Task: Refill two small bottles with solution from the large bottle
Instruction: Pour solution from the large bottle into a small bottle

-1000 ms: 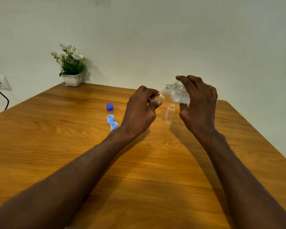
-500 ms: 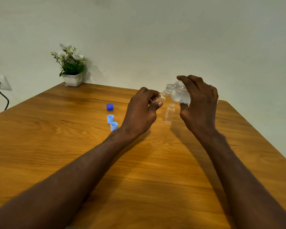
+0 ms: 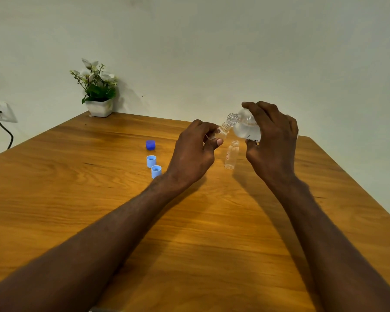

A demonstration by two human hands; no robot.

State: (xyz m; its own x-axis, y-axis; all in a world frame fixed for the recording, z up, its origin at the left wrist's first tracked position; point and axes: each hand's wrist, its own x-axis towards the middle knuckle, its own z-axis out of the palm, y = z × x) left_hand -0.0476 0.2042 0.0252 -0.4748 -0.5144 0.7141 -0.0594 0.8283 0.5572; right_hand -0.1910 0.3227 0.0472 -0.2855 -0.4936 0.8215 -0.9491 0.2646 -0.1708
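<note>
Fingers of the right hand (image 3: 271, 145) wrap around the large bottle (image 3: 245, 128), tipped so its mouth meets the neck of a small bottle (image 3: 221, 131). The left hand (image 3: 193, 154) pinches that small bottle above the wooden table (image 3: 77, 199). The second small bottle (image 3: 231, 155) stands upright between both hands. Three blue caps (image 3: 153, 158) sit left.

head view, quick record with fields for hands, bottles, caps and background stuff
left hand: holds small bottle, tilted, neck up toward large bottle
right hand: holds large bottle, tipped, mouth at small bottle's neck
second small bottle: upright on table, uncapped
caps: dark blue cap, two light blue caps, all on table
background: potted plant, wall socket
</note>
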